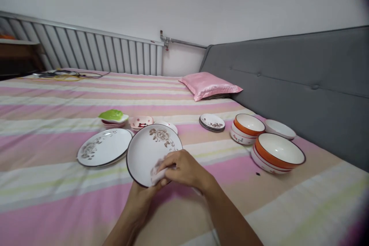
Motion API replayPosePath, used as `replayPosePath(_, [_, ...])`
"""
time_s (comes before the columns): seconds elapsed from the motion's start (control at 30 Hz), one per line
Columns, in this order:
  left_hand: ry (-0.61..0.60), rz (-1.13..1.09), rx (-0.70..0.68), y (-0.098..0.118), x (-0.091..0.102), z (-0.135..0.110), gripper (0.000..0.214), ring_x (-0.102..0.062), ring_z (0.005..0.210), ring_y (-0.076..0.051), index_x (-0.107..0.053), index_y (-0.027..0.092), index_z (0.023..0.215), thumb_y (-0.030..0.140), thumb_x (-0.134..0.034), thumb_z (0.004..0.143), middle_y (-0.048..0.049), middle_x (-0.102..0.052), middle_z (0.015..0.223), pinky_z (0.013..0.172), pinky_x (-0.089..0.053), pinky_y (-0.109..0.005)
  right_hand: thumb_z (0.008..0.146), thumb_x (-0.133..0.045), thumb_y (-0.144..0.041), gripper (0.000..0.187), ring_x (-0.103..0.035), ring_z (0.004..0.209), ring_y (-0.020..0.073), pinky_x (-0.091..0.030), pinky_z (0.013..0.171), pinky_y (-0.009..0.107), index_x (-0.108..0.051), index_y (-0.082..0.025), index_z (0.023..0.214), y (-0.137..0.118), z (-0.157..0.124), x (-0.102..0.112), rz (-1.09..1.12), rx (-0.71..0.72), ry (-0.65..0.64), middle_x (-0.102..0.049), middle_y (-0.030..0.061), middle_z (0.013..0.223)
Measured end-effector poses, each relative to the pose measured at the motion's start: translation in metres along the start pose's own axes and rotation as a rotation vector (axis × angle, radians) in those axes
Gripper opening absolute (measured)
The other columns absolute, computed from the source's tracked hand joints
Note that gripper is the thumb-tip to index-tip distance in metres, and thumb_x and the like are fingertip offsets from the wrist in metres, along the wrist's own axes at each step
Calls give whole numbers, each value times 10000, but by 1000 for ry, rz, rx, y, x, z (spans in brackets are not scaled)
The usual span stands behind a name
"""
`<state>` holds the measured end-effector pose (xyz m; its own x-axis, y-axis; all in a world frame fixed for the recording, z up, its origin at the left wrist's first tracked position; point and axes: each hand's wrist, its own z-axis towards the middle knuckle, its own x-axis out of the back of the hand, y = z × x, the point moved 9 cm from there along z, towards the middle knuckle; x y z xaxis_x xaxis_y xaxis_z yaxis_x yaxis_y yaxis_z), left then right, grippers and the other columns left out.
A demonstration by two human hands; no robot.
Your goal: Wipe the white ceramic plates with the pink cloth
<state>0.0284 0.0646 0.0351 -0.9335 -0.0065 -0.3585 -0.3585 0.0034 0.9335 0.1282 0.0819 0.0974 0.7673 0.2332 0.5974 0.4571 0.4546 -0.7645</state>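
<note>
A white plate (141, 150) with a dark rim and a brown flower print is held tilted above the bed. My left hand (144, 194) grips its lower edge from beneath, most of the fingers hidden behind the plate. Pressed to the plate's face, my right hand (180, 167) pinches a pale, crumpled cloth or tissue (158, 173). Left of the held plate lies a larger flowered oval plate (106, 148), apparently stacked on another. Behind it are pink dotted bowls (141, 122), partly covered by the held plate, and a green leaf-shaped dish (111, 115) on top of other dishes.
Small flowered plates (212, 121) are stacked to the right. Beyond them stand orange-rimmed bowls (278, 153) and a white dish (280, 128) by the grey headboard (288, 65). A pink pillow (209, 85) and cables (72, 75) lie farther back on the striped bedsheet (259, 207).
</note>
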Motion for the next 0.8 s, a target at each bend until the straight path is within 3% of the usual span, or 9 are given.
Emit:
replayPosePath(0.1, [28, -34, 12, 2, 4, -1, 741, -522, 1144, -314, -513, 152, 1244, 260, -794, 567, -134, -615, 1192, 989, -396, -413, 644, -474, -97, 353, -611, 759, 165, -403, 647, 249, -732, -314, 746, 4, 0, 16, -187, -18, 138, -707, -50, 809])
replayPosePath(0.2, [48, -52, 17, 1, 8, 0, 778, -505, 1166, -310, -469, 162, 1290, 278, -785, 588, -135, -592, 1230, 1015, -372, -428, 660, -454, -110, 328, -596, 805, 174, -389, 656, 254, -720, -289, 730, 20, 1, 34, -204, -56, 291, -700, -33, 876])
replayPosePath(0.3, [125, -70, 43, -5, 21, 2, 800, -503, 1170, -311, -455, 170, 1303, 309, -786, 588, -132, -592, 1231, 1013, -381, -437, 676, -462, -142, 235, -555, 735, 158, -376, 633, 240, -681, -221, 710, 52, 1, 55, 0, -136, 487, -670, -4, 797])
replayPosePath(0.4, [163, -125, 94, -14, 30, 3, 798, -535, 1137, -307, -440, 199, 1315, 319, -779, 602, -124, -610, 1209, 955, -449, -422, 702, -456, -179, 146, -473, 592, 118, -338, 543, 214, -587, -186, 638, 87, -2, 62, 398, -253, 611, -562, -32, 610])
replayPosePath(0.47, [175, -158, 109, -15, 33, 3, 792, -553, 1118, -301, -437, 221, 1317, 300, -779, 607, -116, -617, 1200, 911, -490, -400, 737, -452, -232, 160, -462, 548, 110, -347, 518, 212, -569, -176, 643, 94, -1, 57, 554, -288, 568, -534, -35, 573])
replayPosePath(0.5, [187, -166, 113, -15, 34, 3, 784, -559, 1111, -297, -443, 228, 1311, 291, -780, 607, -112, -620, 1197, 896, -502, -387, 765, -458, -284, 194, -482, 550, 115, -371, 527, 218, -585, -169, 674, 92, 2, 49, 612, -300, 488, -554, -25, 587])
replayPosePath(0.63, [240, -170, 104, -6, 32, 3, 748, -571, 1096, -288, -478, 239, 1281, 291, -785, 601, -93, -627, 1187, 882, -514, -366, 772, -531, -555, 454, -602, 676, 163, -470, 705, 303, -651, -137, 904, 69, 7, -1, 901, -369, 17, -671, 63, 788])
replayPosePath(0.73, [195, -120, 83, -3, 29, 7, 742, -552, 1120, -285, -485, 246, 1273, 311, -782, 596, -76, -623, 1196, 928, -480, -372, 687, -678, -497, 465, -628, 783, 173, -462, 809, 322, -660, -146, 992, 64, 7, -16, 877, -391, -59, -686, 73, 911])
replayPosePath(0.8, [176, -27, 68, -7, 37, 12, 693, -531, 1145, -280, -500, 247, 1259, 367, -751, 624, -69, -622, 1197, 979, -430, -381, 643, -736, -418, 454, -629, 800, 169, -464, 807, 309, -663, -159, 1009, 67, 8, -21, 878, -420, -62, -688, 63, 936])
